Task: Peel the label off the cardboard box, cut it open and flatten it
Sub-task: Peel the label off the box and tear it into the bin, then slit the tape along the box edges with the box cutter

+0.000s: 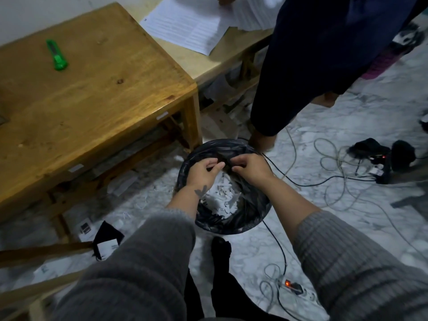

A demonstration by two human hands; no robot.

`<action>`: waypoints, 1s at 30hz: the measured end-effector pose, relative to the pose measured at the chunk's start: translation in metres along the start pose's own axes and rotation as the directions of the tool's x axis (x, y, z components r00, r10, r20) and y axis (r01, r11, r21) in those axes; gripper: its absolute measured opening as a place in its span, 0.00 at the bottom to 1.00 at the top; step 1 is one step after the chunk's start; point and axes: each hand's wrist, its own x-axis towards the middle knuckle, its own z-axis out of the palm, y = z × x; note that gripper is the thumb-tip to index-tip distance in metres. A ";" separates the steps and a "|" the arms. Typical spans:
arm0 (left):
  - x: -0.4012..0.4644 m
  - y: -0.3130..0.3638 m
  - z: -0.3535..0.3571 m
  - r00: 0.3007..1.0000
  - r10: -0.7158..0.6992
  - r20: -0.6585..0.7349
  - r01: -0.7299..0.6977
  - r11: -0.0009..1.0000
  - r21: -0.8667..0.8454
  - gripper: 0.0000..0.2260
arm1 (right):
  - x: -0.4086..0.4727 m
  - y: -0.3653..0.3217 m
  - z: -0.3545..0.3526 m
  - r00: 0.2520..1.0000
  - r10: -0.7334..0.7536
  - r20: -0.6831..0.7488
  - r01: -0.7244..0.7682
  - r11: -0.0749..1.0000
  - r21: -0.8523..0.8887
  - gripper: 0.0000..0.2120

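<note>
Your left hand and right hand hovered over the bin, fingers curled; whether they pinched label scraps could not be told. The box was nowhere in view, so its heading and long axis could not be recorded. The cutter lay on the table at ten o'clock from the bin. Expect cardboard light and stiff; grip its edges.

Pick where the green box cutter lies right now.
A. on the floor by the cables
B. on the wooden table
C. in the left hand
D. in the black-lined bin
B: the green box cutter lies on the wooden table, away from both hands.
</note>
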 end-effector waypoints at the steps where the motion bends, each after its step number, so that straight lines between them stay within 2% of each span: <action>1: 0.000 -0.001 -0.001 1.000 -0.001 0.010 0.000 1.000 0.019 0.19 | 0.001 0.001 0.001 1.000 0.014 0.019 -0.013 1.000 -0.020 0.16; 6: 0.000 0.004 -0.014 0.999 0.005 0.037 -0.009 0.993 0.114 0.16 | 0.006 -0.009 0.000 0.996 0.043 0.073 -0.038 0.997 -0.071 0.16; 10: -0.001 0.023 -0.042 0.999 0.022 0.046 -0.031 0.976 0.216 0.14 | 0.008 -0.041 -0.011 0.992 -0.014 0.123 0.035 0.986 -0.164 0.15; 15: -0.005 0.052 -0.103 0.997 0.041 -0.072 -0.023 0.973 0.228 0.12 | 0.015 -0.109 -0.023 0.986 -0.114 0.119 0.136 0.969 -0.206 0.14; 19: -0.011 0.064 -0.166 0.985 0.064 -0.163 -0.029 0.978 0.207 0.11 | 0.023 -0.175 -0.025 0.957 -0.252 0.142 0.281 0.927 -0.248 0.14; 22: -0.014 0.062 -0.212 0.956 0.062 -0.287 -0.012 0.985 0.171 0.12 | 0.029 -0.227 -0.019 0.922 -0.332 0.197 0.377 0.885 -0.273 0.14; 27: -0.008 0.047 -0.291 0.920 0.002 -0.393 0.034 0.996 0.084 0.11 | 0.053 -0.310 0.005 0.879 -0.415 0.233 0.470 0.835 -0.286 0.14; 30: -0.003 0.037 -0.340 0.881 0.014 -0.473 0.057 0.989 0.135 0.12 | 0.072 -0.355 0.027 0.864 -0.442 0.242 0.499 0.816 -0.291 0.14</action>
